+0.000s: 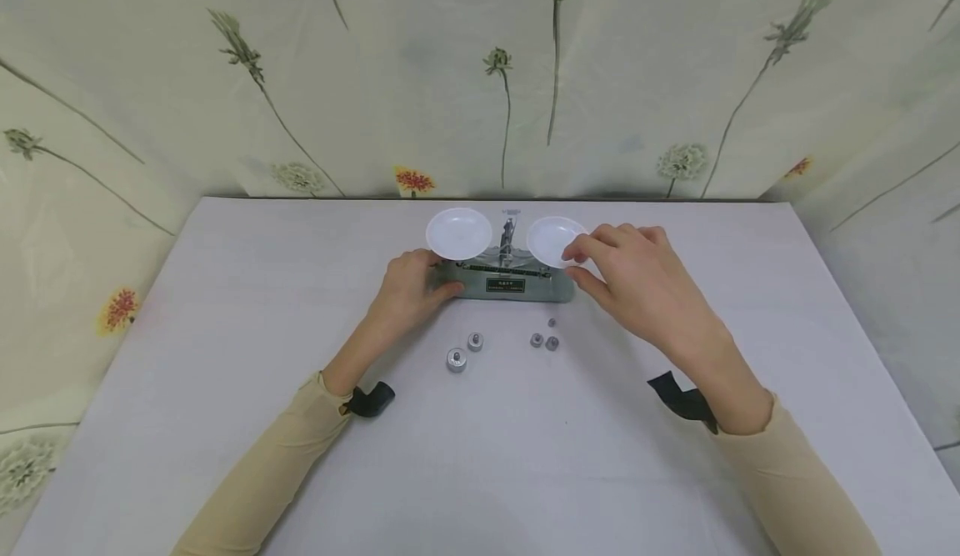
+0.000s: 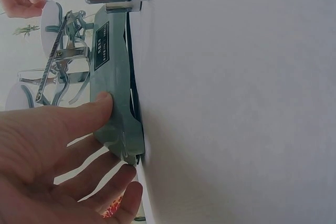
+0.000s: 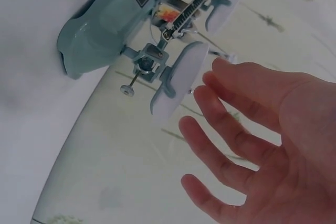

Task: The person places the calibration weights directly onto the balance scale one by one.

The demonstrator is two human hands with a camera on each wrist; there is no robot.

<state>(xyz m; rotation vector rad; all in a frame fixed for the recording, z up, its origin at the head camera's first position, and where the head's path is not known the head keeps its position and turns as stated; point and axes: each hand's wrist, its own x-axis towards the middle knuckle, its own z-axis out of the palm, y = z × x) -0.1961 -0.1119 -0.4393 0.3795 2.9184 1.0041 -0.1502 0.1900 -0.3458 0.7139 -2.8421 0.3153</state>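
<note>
A green balance scale (image 1: 525, 288) with two white pans stands at the back of the table. My left hand (image 1: 411, 289) grips the left end of its base, the thumb on the front face and the fingers around behind. Over the edge of the right pan (image 1: 548, 239) hovers my right hand (image 1: 637, 277), fingers loosely bent and spread. In the right wrist view a tiny metal piece (image 3: 190, 92) shows at that pan's rim, close to the fingertips. The left pan (image 1: 459, 234) holds nothing visible.
In front of the scale, two larger metal weights (image 1: 456, 361) stand on the white table (image 1: 480, 473), left of centre. Several small weights (image 1: 552, 343) sit to their right. A flower-printed curtain (image 1: 420, 81) hangs behind the table's back edge.
</note>
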